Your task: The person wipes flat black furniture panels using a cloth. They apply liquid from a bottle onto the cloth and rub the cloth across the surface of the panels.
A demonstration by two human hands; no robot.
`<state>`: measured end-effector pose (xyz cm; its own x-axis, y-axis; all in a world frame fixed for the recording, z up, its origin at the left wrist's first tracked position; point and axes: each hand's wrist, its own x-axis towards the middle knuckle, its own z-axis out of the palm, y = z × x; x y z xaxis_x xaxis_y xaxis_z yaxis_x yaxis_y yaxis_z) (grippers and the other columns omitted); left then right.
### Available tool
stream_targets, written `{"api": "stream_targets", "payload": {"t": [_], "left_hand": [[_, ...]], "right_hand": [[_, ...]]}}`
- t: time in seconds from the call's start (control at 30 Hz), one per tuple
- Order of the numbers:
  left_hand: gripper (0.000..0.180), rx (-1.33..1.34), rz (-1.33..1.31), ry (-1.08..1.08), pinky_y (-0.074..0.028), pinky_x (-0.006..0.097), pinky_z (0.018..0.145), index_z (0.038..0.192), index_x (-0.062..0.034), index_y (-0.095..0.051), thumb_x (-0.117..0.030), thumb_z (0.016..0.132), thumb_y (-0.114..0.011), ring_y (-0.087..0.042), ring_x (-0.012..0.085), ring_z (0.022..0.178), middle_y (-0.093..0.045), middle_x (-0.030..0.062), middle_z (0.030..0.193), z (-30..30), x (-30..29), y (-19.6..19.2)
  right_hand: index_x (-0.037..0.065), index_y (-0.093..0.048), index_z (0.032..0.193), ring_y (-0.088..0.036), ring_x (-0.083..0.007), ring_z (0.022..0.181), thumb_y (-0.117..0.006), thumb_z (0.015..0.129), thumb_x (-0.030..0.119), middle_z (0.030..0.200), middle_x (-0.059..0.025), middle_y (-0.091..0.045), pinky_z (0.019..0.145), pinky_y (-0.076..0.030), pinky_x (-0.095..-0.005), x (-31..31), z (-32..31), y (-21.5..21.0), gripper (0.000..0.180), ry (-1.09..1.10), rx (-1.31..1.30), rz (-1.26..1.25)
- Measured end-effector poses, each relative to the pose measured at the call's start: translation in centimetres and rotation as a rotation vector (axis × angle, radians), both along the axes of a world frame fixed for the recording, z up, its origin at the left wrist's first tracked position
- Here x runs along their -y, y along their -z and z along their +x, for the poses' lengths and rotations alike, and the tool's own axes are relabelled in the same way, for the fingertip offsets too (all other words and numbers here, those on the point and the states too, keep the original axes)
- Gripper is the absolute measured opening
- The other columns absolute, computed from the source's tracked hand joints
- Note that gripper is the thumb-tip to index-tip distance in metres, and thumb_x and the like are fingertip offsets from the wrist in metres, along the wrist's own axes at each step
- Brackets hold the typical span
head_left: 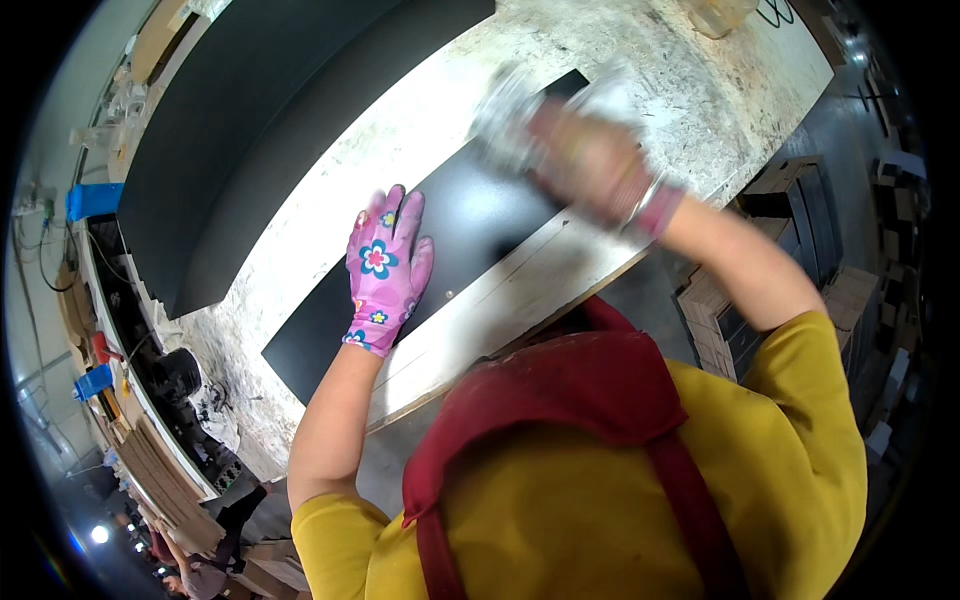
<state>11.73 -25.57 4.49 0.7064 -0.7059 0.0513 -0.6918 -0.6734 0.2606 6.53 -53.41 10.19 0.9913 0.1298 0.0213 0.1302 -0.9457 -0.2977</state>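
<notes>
My left hand (385, 275), in a pink glove with flower prints, lies flat on a long black panel (480, 225), fingers stretched out. The panel rests slantwise on a white, stained worktable (680, 120). Over the panel's far right part is my right hand (590, 165), gloved and smeared by motion. A whitish, crumpled rag (503, 115) shows at its fingers, also blurred, and the hand appears closed on it. Part of the panel's right end is hidden behind this hand and the rag.
A stack of larger black panels (250, 130) lies at the far left of the table. A yellowish clear container (720, 15) stands at the far right. Cartons (710, 325) are on the floor to the right. Another person (195, 578) is at the lower left.
</notes>
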Motion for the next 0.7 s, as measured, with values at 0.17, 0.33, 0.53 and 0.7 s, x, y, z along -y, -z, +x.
{"api": "stream_targets", "payload": {"t": [0.17, 0.33, 0.53, 0.7], "left_hand": [[0.053, 0.015, 0.02, 0.028, -0.029, 0.045, 0.109, 0.134, -0.0096, -0.047, -0.014, 0.083, -0.056, -0.04, 0.0356, 0.129, -0.045, 0.015, 0.139, 0.3, 1.2, 0.1], [0.051, 0.015, 0.035, 0.006, -0.028, 0.044, 0.11, 0.134, -0.0101, -0.048, -0.017, 0.083, -0.054, -0.039, 0.0343, 0.131, -0.045, 0.0143, 0.139, 0.0, 0.4, 0.5], [0.058, 0.176, -0.132, -0.651, -0.025, 0.04, 0.113, 0.138, 0.0058, -0.035, -0.022, 0.09, -0.054, -0.037, 0.0366, 0.131, -0.036, 0.0241, 0.143, -2.1, -8.3, -0.8], [0.076, -0.44, -0.207, -1.343, -0.023, 0.036, 0.113, 0.145, 0.0031, -0.021, -0.049, 0.095, -0.044, -0.03, 0.0341, 0.136, -0.029, 0.0235, 0.148, -6.9, -21.6, 0.7]], "right_hand": [[0.012, -0.054, 0.122, -0.06, -0.0274, 0.084, -0.051, 0.091, 0.02, 0.098, -0.0105, -0.059, 0.083, -0.048, -0.0387, 3.1, -2.8, 7.0, 0.032, -0.086, 0.15, -0.196], [0.003, -0.052, 0.126, -0.058, -0.0312, 0.109, -0.055, 0.092, 0.029, 0.121, -0.0176, -0.06, 0.092, -0.044, -0.0353, 20.0, -1.5, 5.9, 0.043, 0.673, 0.062, 0.249], [0.011, -0.054, 0.127, -0.06, -0.0252, 0.101, -0.052, 0.093, 0.032, 0.114, -0.011, -0.061, 0.089, -0.048, -0.0337, 16.4, -6.1, 2.3, 0.04, 0.518, -0.112, 0.314], [0.012, -0.056, 0.12, -0.059, -0.0298, 0.095, -0.056, 0.089, 0.029, 0.106, -0.0115, -0.059, 0.08, -0.05, -0.037, 13.7, -6.7, 6.1, 0.036, 0.287, 0.059, 0.162]]}}
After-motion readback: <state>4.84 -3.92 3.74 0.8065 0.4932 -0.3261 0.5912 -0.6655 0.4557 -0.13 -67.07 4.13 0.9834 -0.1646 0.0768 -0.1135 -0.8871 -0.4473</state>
